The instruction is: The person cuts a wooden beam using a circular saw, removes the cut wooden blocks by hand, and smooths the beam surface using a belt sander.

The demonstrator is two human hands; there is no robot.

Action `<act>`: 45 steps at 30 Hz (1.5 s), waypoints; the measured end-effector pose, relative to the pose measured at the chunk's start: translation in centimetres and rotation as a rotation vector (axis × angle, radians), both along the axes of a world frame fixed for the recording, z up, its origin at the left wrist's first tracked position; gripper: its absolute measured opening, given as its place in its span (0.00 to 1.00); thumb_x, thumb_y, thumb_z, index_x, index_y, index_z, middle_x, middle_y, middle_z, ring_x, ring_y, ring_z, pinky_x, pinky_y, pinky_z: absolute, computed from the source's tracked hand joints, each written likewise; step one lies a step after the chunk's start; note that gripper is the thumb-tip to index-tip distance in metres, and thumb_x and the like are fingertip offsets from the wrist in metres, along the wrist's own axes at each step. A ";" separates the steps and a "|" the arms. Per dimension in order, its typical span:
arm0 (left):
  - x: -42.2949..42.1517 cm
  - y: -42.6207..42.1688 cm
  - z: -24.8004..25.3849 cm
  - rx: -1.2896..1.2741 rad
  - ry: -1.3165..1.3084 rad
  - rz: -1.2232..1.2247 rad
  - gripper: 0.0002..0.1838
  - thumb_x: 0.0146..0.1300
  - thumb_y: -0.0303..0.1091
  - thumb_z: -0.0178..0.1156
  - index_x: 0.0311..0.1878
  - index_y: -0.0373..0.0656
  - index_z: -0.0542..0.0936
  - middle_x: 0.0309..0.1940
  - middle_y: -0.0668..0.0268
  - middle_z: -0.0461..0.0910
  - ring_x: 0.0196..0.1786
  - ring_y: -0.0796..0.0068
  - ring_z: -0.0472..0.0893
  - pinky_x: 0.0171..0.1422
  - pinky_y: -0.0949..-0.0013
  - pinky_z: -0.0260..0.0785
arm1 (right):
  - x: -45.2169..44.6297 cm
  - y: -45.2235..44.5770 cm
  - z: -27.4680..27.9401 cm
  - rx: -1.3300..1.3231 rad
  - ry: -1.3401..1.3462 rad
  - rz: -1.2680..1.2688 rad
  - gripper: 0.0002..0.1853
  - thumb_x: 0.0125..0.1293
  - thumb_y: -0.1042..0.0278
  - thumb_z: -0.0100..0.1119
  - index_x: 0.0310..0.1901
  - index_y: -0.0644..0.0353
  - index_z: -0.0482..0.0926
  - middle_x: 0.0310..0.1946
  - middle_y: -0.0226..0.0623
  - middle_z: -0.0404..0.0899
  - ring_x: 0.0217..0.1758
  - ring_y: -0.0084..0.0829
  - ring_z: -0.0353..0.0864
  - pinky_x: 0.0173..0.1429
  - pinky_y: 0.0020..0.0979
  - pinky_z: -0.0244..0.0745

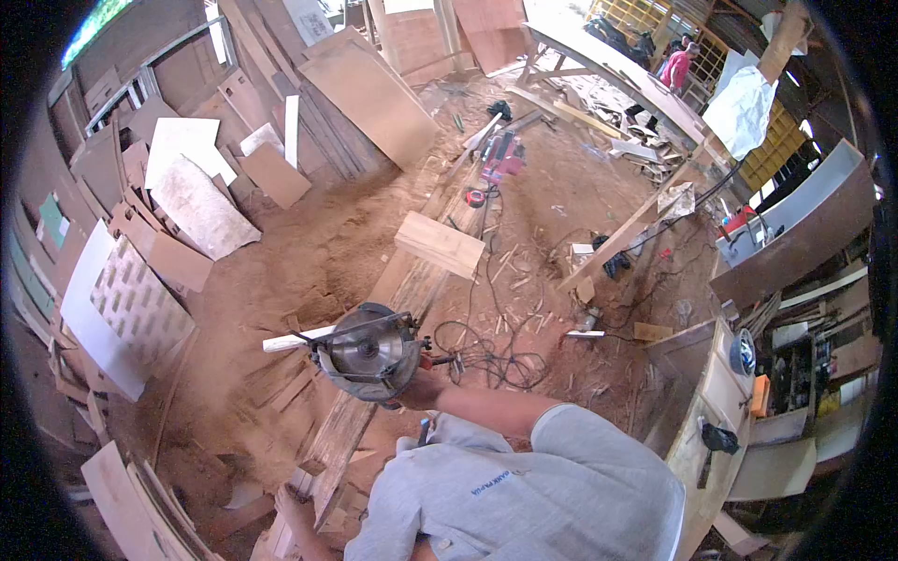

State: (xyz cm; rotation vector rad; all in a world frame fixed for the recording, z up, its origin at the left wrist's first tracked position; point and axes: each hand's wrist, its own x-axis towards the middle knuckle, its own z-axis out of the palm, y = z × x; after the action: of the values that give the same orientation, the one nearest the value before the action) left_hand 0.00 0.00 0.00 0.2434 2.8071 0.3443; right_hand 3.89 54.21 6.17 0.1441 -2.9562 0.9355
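My R hand [418, 391] is closed on the circ. saw [369, 351], fingers mostly hidden, blade side facing me, saw over the long beam [344, 435]. L hand [296, 512] is on wood nr the beam's lower end; can't tell if gripping.

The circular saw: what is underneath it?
A long beam passes beneath the saw, showing beyond it both ways; a white strip pokes out at its left. The saw covers the stretch between, so contact can't be seen.
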 end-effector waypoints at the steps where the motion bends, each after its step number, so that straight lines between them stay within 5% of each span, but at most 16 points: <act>1: 0.1 -0.2 0.7 -0.006 0.017 -0.010 0.38 0.48 0.43 0.82 0.61 0.43 0.76 0.56 0.51 0.82 0.65 0.40 0.77 0.71 0.41 0.67 | -0.2 -0.1 -1.1 0.193 0.056 0.036 0.16 0.70 0.56 0.63 0.56 0.50 0.83 0.53 0.38 0.86 0.60 0.40 0.85 0.59 0.50 0.78; 2: 0.0 -0.3 1.2 -0.014 0.033 -0.022 0.38 0.48 0.44 0.83 0.61 0.42 0.76 0.55 0.52 0.82 0.65 0.40 0.77 0.70 0.41 0.68 | -0.1 -0.2 -2.2 0.386 0.110 0.071 0.16 0.71 0.58 0.63 0.56 0.50 0.83 0.53 0.38 0.86 0.61 0.42 0.85 0.60 0.49 0.78; 5: 0.2 2.8 4.2 0.058 0.078 -0.006 0.32 0.52 0.45 0.81 0.55 0.41 0.78 0.50 0.52 0.83 0.61 0.42 0.79 0.70 0.42 0.67 | 0.6 -0.7 1.1 -0.047 -0.168 0.041 0.19 0.82 0.57 0.57 0.68 0.54 0.80 0.67 0.40 0.84 0.70 0.42 0.83 0.75 0.45 0.76; 8: -0.7 9.2 6.0 0.244 0.131 0.112 0.23 0.59 0.44 0.78 0.49 0.40 0.80 0.46 0.52 0.84 0.58 0.43 0.80 0.69 0.41 0.66 | 0.4 -1.0 -0.6 -0.154 -0.123 0.039 0.18 0.81 0.59 0.57 0.65 0.55 0.81 0.65 0.43 0.85 0.70 0.46 0.82 0.75 0.49 0.75; 15: -1.1 9.1 0.6 0.380 0.226 0.184 0.11 0.66 0.35 0.69 0.45 0.40 0.81 0.41 0.55 0.85 0.53 0.47 0.81 0.66 0.45 0.67 | 0.5 -0.8 2.2 0.103 -0.022 0.075 0.19 0.77 0.60 0.63 0.65 0.56 0.83 0.62 0.45 0.87 0.68 0.49 0.83 0.76 0.52 0.72; 21: -1.3 6.2 -5.2 0.666 0.156 0.185 0.12 0.62 0.29 0.65 0.49 0.40 0.82 0.43 0.54 0.86 0.52 0.48 0.82 0.66 0.47 0.68 | 0.1 -1.1 3.2 0.122 -0.049 0.035 0.20 0.76 0.56 0.66 0.64 0.53 0.84 0.62 0.44 0.87 0.69 0.50 0.83 0.76 0.51 0.73; 25: -1.0 6.8 -3.1 0.612 0.164 0.136 0.15 0.60 0.28 0.63 0.51 0.41 0.83 0.41 0.54 0.85 0.52 0.48 0.81 0.65 0.48 0.68 | 0.8 -1.7 6.3 0.138 -0.111 0.000 0.23 0.77 0.53 0.61 0.68 0.50 0.83 0.67 0.46 0.84 0.74 0.51 0.80 0.81 0.51 0.69; 28: -0.6 7.3 -1.6 0.527 0.243 0.088 0.15 0.60 0.27 0.62 0.51 0.39 0.82 0.40 0.54 0.84 0.51 0.48 0.80 0.64 0.48 0.69 | -0.1 -1.0 -1.0 0.168 0.007 0.087 0.26 0.79 0.51 0.57 0.75 0.48 0.78 0.75 0.46 0.79 0.79 0.52 0.76 0.85 0.53 0.64; 30: -0.3 8.0 -0.5 0.454 0.317 0.037 0.15 0.61 0.27 0.61 0.52 0.37 0.82 0.39 0.54 0.83 0.50 0.48 0.79 0.64 0.47 0.69 | 0.1 -1.0 -4.1 0.336 0.145 0.029 0.27 0.75 0.60 0.59 0.74 0.50 0.79 0.75 0.46 0.79 0.79 0.51 0.75 0.85 0.53 0.64; 32: -0.1 8.9 0.8 0.455 0.313 0.066 0.15 0.61 0.27 0.61 0.52 0.38 0.82 0.40 0.53 0.82 0.50 0.47 0.79 0.64 0.47 0.68 | 0.4 -1.8 -3.7 0.390 0.079 -0.026 0.28 0.73 0.63 0.60 0.74 0.51 0.79 0.75 0.47 0.78 0.80 0.50 0.75 0.85 0.53 0.64; 34: 0.1 9.6 2.1 0.477 0.276 0.099 0.14 0.62 0.27 0.61 0.51 0.38 0.82 0.40 0.52 0.82 0.51 0.46 0.79 0.65 0.47 0.68 | 0.0 -3.2 3.0 0.324 -0.199 -0.073 0.29 0.73 0.63 0.61 0.75 0.52 0.78 0.76 0.46 0.78 0.81 0.48 0.73 0.86 0.54 0.62; 37: -0.1 8.9 0.5 0.529 0.263 0.132 0.13 0.63 0.28 0.61 0.50 0.38 0.82 0.40 0.52 0.82 0.50 0.46 0.78 0.65 0.47 0.68 | -0.4 -2.9 1.9 0.336 -0.193 -0.079 0.29 0.74 0.61 0.59 0.76 0.51 0.77 0.77 0.46 0.76 0.82 0.50 0.72 0.87 0.55 0.61; 40: 0.7 8.7 1.7 0.470 0.358 0.088 0.26 0.62 0.32 0.69 0.63 0.39 0.79 0.57 0.45 0.83 0.66 0.38 0.78 0.78 0.42 0.64 | -0.4 -1.6 -1.1 0.329 -0.171 -0.085 0.30 0.74 0.59 0.58 0.77 0.51 0.76 0.79 0.47 0.74 0.83 0.51 0.70 0.87 0.56 0.60; 42: 1.5 9.3 3.1 0.409 0.561 -0.012 0.37 0.60 0.35 0.72 0.73 0.37 0.74 0.73 0.43 0.76 0.80 0.37 0.70 0.89 0.41 0.53 | -0.5 -0.7 -3.7 0.301 -0.146 -0.075 0.31 0.75 0.58 0.57 0.78 0.51 0.75 0.80 0.47 0.72 0.84 0.52 0.69 0.88 0.57 0.59; 45: 4.7 8.4 4.3 0.336 0.400 -0.044 0.51 0.60 0.37 0.73 0.85 0.33 0.62 0.87 0.44 0.60 0.91 0.42 0.54 0.95 0.42 0.40 | -0.2 0.1 -9.3 0.194 -0.128 -0.067 0.31 0.76 0.56 0.56 0.79 0.51 0.73 0.82 0.47 0.70 0.85 0.54 0.67 0.88 0.58 0.58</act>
State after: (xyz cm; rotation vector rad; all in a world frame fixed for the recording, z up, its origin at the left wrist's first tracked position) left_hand 4.73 8.39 4.31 0.4966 3.1096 0.8429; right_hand 3.72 54.27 -3.12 -0.0102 -3.1437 0.6731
